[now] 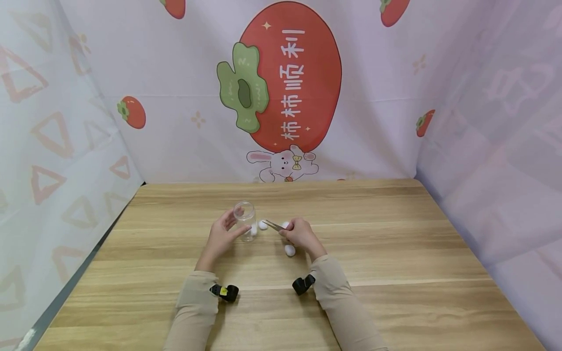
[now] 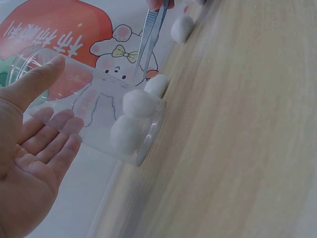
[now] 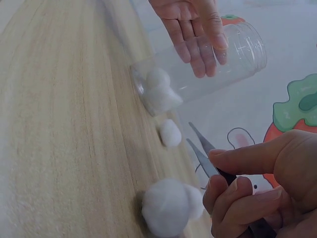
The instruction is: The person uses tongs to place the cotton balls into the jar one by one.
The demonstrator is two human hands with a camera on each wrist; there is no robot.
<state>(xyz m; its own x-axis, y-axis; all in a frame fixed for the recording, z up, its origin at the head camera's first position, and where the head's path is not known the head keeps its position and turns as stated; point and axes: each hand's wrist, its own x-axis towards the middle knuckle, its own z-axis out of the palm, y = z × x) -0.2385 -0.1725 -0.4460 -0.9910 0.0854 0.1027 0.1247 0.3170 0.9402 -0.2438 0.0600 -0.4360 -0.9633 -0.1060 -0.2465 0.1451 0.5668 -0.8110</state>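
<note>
My left hand point(image 1: 221, 237) holds a clear, lidless jar point(image 1: 244, 212) upright on the table, thumb on one side and fingers on the other. At the jar's bottom lie white cotton balls point(image 2: 126, 135); two show in the left wrist view. My right hand point(image 1: 303, 235) pinches metal tweezers point(image 1: 274, 225), their tips parted with nothing between them. Those tips are close to a loose cotton ball point(image 3: 171, 133) just right of the jar. Another cotton ball point(image 1: 290, 250) lies in front of the right hand, and a further one point(image 1: 285, 224) is partly hidden behind it.
The wooden table point(image 1: 377, 229) runs out on both sides and toward the front. Behind it hangs a printed cloth point(image 1: 175, 146) with persimmons and a rabbit. Pale cloth walls stand at left and right. Each wrist carries a small black camera point(image 1: 303, 284).
</note>
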